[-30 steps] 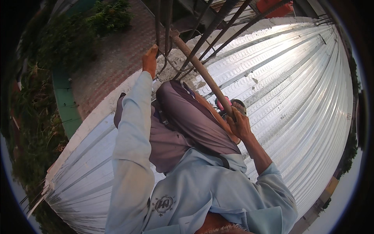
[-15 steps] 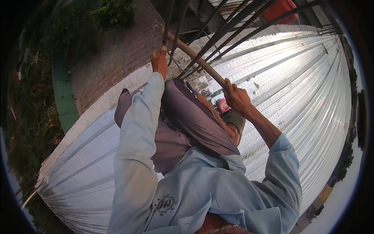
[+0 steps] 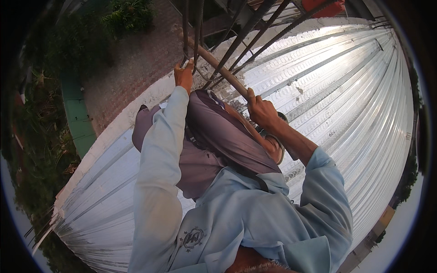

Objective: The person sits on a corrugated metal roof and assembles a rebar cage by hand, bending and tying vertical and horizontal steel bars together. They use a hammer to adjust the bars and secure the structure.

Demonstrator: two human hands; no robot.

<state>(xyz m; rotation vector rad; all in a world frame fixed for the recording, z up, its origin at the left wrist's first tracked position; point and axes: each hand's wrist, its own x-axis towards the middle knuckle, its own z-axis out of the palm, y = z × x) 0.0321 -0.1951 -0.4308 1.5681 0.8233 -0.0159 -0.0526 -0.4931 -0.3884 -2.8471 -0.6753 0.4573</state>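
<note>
My right hand point(image 3: 261, 109) is wrapped round the near end of a long wooden handle point(image 3: 218, 68). The handle slants away to the far left, passing among several upright ribbed rebars point(image 3: 248, 34); I cannot make out a tool head at its far end. My left hand point(image 3: 184, 78) is closed at the foot of the leftmost rebars, where a thin bent steel stirrup point(image 3: 205, 79) meets them. Its fingers appear to grip the stirrup, though the exact hold is partly hidden. Both hands are out in front of my bent knees.
Shiny corrugated metal roofing point(image 3: 341, 100) spreads on both sides of me. A rough white concrete edge point(image 3: 114, 116) runs along its left, with brick paving point(image 3: 132, 59) far below. Bushes point(image 3: 129, 18) and a green strip point(image 3: 78, 116) lie beyond. A red object point(image 3: 324, 7) stands at the far right.
My right hand and the wooden handle have moved left and slightly forward. The left hand stays at the rebars. A pink round thing seen beside my right hand earlier is now hidden.
</note>
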